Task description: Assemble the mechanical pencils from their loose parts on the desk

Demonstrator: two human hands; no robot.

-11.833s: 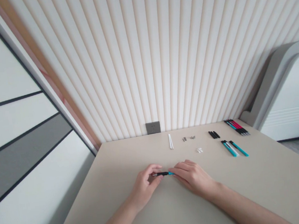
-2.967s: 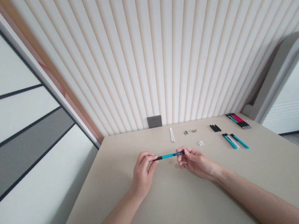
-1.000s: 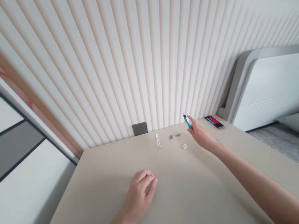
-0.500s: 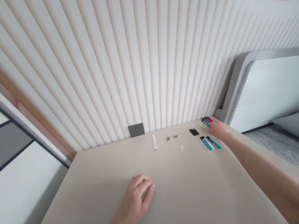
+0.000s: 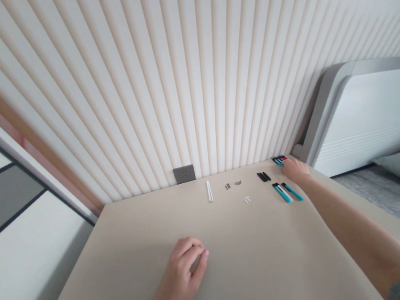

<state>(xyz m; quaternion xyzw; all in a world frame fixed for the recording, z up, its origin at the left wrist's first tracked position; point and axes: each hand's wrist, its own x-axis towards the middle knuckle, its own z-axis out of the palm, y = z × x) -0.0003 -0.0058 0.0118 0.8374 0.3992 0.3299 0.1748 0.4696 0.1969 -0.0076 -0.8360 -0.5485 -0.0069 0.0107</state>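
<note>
On the tan table by the bumpy white wall, the left hand lay half open and empty, while the right hand partly hid the pens at the back right, its grip unseen.

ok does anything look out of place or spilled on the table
Nothing looks clearly spilled. The small white pieces lie at uneven angles, untidier than the black parts lined up side by side. The right grip partly hides the far pens, so I can't fully judge those.
</note>
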